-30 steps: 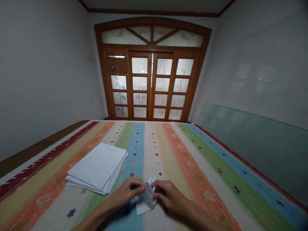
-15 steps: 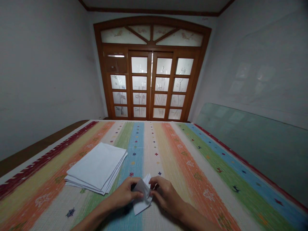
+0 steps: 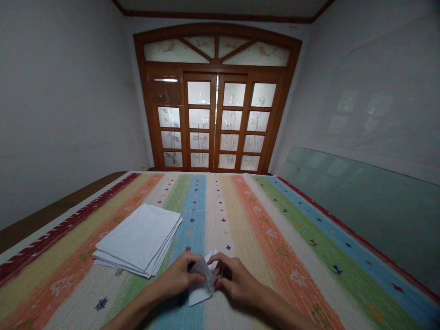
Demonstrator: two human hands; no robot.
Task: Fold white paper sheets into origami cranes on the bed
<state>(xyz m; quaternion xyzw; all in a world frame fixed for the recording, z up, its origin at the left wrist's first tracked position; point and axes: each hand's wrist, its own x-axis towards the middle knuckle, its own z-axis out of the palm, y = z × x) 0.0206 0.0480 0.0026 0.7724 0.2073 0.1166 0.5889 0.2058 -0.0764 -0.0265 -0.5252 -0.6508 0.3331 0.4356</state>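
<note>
Head view: both hands over a striped blanket (image 3: 261, 220)
Left hand (image 3: 177, 277): fingers together, clamped on the folded paper (image 3: 199, 286)
Right hand (image 3: 237, 282): fingers pinching the paper's right side
Folded paper: between the hands, over the blanket
Paper stack (image 3: 137, 238): on the blanket, just left of the left hand

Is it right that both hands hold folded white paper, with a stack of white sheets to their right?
Wrong side: the head view shows the white sheets left of the left hand and right hand, which do hold the folded white paper.
</note>
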